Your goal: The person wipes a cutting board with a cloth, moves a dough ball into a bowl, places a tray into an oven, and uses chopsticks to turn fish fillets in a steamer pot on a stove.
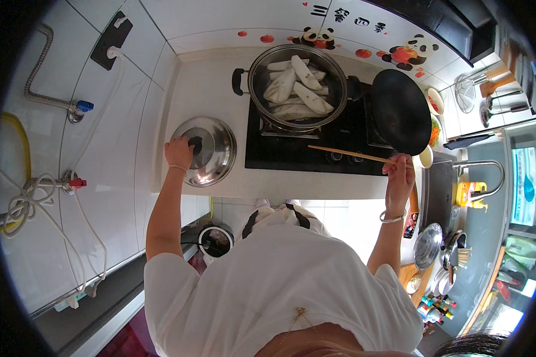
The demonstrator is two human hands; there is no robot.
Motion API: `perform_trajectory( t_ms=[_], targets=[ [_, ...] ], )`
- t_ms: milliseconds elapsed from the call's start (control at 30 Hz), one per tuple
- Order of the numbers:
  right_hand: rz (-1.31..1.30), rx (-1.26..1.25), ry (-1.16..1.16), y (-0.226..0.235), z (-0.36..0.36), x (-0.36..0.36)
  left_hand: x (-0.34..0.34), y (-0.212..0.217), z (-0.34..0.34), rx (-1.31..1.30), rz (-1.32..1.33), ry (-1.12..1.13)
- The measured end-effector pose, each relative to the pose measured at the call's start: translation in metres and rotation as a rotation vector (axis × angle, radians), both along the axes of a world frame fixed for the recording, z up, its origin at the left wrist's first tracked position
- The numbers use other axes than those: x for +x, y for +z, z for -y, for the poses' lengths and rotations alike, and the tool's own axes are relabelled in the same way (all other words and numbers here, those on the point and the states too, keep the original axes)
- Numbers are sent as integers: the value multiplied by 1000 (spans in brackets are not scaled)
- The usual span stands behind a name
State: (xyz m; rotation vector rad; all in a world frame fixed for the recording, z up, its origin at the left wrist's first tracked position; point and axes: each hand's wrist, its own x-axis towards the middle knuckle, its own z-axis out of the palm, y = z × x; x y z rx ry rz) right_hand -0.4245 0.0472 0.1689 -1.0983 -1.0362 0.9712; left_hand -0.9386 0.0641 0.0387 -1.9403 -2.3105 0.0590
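Left hand (178,153) has its fingers clamped on the knob of the lid (205,150), lying at the tabletop's (208,77) left edge. Right hand (399,172) pinches chopsticks (346,153) over the stove (315,146), below the pot (298,85).

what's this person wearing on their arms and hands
Both forearms are bare, with no gloves. The short sleeves of a white t-shirt end near the upper arms. The left hand has a thin, pale bracelet at its wrist. The right hand has a light, silvery bangle at its wrist. No rings or watch can be made out at this size.
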Motion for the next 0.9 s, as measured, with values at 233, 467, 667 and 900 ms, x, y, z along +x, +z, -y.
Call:
perform_trajectory(
  t_ms=[233,467,667,900],
  targets=[
    [-64,-21,-71,3,14,-2,-3,7,7,-42,116,-19],
    [-138,-29,-109,-6,32,-3,-1,28,10,-79,117,-70],
    [-265,-121,-216,-21,64,4,5,26,17,-175,104,-148],
    [-569,-85,-224,-31,114,24,5,7,25,-292,-126,-169]
  ],
)
